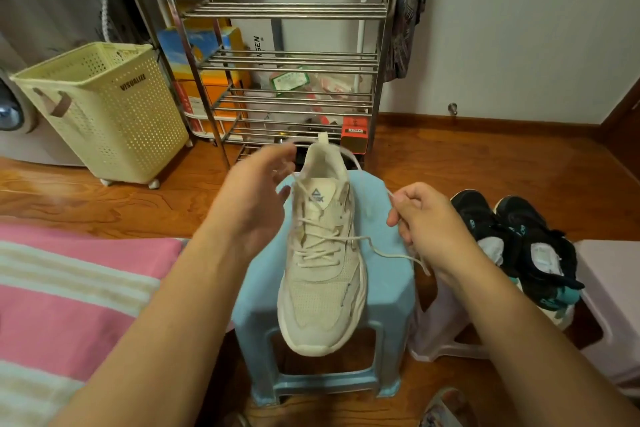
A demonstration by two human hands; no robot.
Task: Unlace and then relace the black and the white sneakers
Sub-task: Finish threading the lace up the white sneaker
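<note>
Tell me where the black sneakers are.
Head view, right side: the black sneakers sit on a pale stool, beside the right hand and the blue stool.

One white sneaker [323,253], two black sneakers [516,246], two stools [391,291].

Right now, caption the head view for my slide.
Right hand pinches the lace of the white sneaker on a blue stool; left hand blurred.

Cream basket [104,107] left of steel rack [287,80], boxes [204,73] maybe behind.
</note>
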